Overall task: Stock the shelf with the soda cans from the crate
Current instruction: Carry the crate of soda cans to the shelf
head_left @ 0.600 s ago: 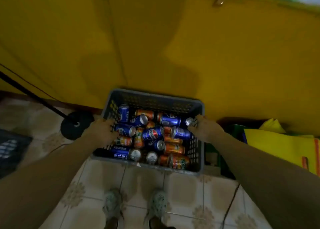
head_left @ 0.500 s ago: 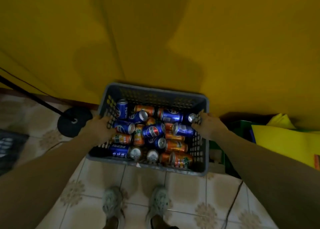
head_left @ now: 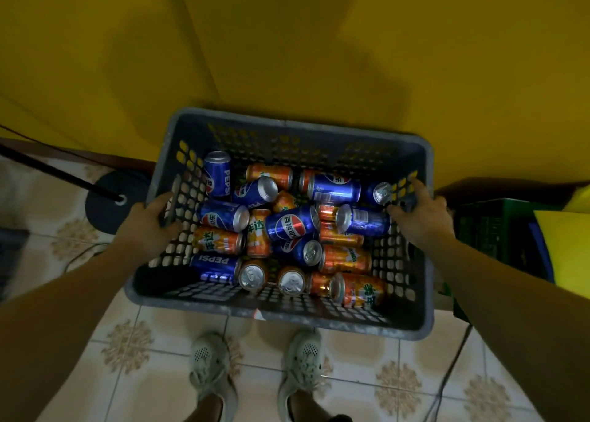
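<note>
A grey perforated plastic crate [head_left: 287, 124] fills the middle of the head view, held above the tiled floor. Inside lie several soda cans, blue Pepsi cans [head_left: 291, 223] and orange soda cans [head_left: 346, 259], jumbled on their sides, one blue can [head_left: 217, 174] upright at the back left. My left hand [head_left: 150, 222] grips the crate's left wall, fingers curled through it. My right hand [head_left: 421, 212] grips the right wall near the rim. No shelf is in view.
A yellow wall or cloth [head_left: 287, 45] rises just behind the crate. A black round stand base [head_left: 111, 198] with a pole sits at the left. A green crate [head_left: 498, 230] and yellow sheets [head_left: 568, 246] stand at the right. My two shoes [head_left: 255, 367] are below the crate.
The crate has come up and closer to the camera, now looking much larger, with both hands still gripping its side walls. The cans have kept their places.
</note>
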Action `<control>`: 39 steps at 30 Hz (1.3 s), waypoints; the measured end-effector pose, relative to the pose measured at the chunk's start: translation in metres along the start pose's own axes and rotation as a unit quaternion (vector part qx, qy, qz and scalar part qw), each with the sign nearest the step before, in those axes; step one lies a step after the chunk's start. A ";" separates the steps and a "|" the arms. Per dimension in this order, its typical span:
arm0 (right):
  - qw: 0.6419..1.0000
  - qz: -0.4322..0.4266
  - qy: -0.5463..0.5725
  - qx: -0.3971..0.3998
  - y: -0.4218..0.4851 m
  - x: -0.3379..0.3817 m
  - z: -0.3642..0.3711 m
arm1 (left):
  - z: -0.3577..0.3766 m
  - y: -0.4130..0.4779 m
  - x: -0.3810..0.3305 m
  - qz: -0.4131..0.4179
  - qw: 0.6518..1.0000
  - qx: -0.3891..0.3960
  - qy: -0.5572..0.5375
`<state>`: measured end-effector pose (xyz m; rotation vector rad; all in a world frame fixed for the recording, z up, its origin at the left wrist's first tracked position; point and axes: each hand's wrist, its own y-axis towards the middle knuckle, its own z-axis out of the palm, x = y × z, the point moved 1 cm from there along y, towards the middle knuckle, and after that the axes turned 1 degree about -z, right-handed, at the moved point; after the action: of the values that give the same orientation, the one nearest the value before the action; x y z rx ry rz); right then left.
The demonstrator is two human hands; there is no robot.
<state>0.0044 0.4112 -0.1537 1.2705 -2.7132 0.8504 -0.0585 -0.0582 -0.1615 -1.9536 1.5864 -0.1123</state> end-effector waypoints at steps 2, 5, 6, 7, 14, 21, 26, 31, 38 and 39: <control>1.000 -0.002 0.012 -0.006 0.001 -0.002 0.004 | -0.005 -0.001 0.003 0.009 1.000 0.013 0.011; 0.999 -0.018 0.032 -0.006 0.001 -0.003 0.004 | -0.007 -0.004 0.004 0.020 0.999 0.031 -0.009; 0.999 -0.021 0.040 -0.009 0.000 -0.002 0.003 | -0.007 -0.006 0.002 0.026 0.999 0.029 -0.027; 0.998 -0.024 0.047 -0.017 0.000 -0.002 0.004 | -0.006 -0.008 0.001 0.029 0.998 0.023 -0.045; 0.997 -0.009 0.075 -0.025 -0.005 0.005 0.002 | -0.001 -0.009 -0.001 0.013 0.996 0.012 -0.091; 0.996 0.011 0.084 0.004 -0.029 0.007 -0.011 | -0.016 -0.013 -0.010 0.000 0.993 0.023 -0.112; 0.997 0.020 0.072 0.009 -0.057 0.005 -0.035 | -0.049 -0.034 -0.019 0.009 0.994 0.035 -0.104; 0.998 0.018 0.057 0.008 -0.097 0.009 -0.077 | -0.094 -0.076 -0.029 0.010 0.992 0.039 -0.120; 0.998 0.029 0.047 -0.025 -0.187 0.017 -0.144 | -0.161 -0.145 -0.032 0.057 0.992 0.039 -0.106; 0.998 0.034 0.047 -0.033 -0.202 0.017 -0.153 | -0.170 -0.153 -0.033 0.071 0.991 0.040 -0.105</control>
<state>0.1077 0.3684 0.0746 1.1021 -2.7014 0.7971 -0.0097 -0.0817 0.0631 -1.7247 1.5512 0.0853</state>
